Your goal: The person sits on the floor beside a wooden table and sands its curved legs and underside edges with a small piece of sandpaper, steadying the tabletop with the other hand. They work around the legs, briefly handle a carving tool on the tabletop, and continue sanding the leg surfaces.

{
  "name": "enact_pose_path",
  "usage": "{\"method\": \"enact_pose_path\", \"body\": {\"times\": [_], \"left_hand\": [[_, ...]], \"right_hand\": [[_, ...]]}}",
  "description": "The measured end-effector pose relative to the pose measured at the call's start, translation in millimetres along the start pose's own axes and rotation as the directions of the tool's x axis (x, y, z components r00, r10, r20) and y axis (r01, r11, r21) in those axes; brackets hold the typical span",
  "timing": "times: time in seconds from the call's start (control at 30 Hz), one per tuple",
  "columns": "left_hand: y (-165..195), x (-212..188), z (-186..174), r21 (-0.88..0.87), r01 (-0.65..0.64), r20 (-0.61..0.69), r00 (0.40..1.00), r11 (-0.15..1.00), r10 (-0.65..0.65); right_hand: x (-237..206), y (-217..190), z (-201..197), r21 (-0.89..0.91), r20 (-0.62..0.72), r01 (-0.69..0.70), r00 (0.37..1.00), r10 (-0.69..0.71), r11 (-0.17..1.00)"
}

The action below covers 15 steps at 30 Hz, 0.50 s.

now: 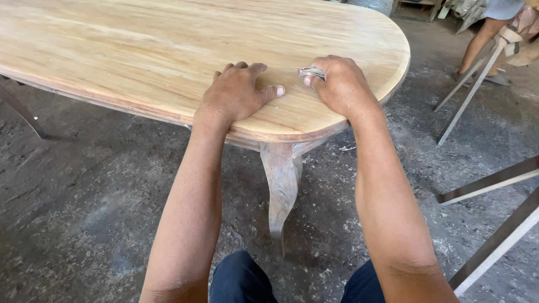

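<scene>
Dusty concrete floor [84,224], wood shavings scattered round the carved table leg [282,185]. Pale oval wooden tabletop [140,50] fills the upper view. Your left hand [238,92] lies flat on the top near its rounded end, palm down, fingers spread, thumb pointing right, holding nothing. Your right hand [339,84] sits just beside it, curled, fingers closed round a small metal scraper [310,72] whose end pokes out leftward onto the wood. Both forearms run straight up from your knees. Far right: another person's leg [480,42] beside slanted wooden slats [494,179].
</scene>
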<state>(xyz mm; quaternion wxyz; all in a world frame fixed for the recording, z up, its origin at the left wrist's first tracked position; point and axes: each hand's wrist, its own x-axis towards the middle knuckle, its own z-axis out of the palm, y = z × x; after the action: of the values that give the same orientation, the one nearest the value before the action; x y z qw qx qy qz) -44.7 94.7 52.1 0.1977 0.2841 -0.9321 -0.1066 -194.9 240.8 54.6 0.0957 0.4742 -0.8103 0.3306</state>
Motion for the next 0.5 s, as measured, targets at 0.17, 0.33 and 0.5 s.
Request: {"method": "enact_pose_path", "body": {"times": [0.17,0.33,0.5], "left_hand": [[1.0,-0.3,0.7,0.006,0.011,0.008,1.000,1.000,-0.011],[0.9,0.0,1.4,0.004,0.008,0.007,1.000,1.000,-0.008],[-0.7,-0.4,-1.2,-0.007,0.001,0.004,1.000,1.000,-0.001]], "right_hand": [[-0.9,3.1,-0.2,0.005,-0.020,0.052,0.998,-0.052,0.999],[0.1,3.9,1.1,0.009,-0.015,0.037,0.999,-0.036,0.999],[-0.7,0.6,-0.4,-0.001,-0.015,0.053,0.998,-0.053,0.999]]}}
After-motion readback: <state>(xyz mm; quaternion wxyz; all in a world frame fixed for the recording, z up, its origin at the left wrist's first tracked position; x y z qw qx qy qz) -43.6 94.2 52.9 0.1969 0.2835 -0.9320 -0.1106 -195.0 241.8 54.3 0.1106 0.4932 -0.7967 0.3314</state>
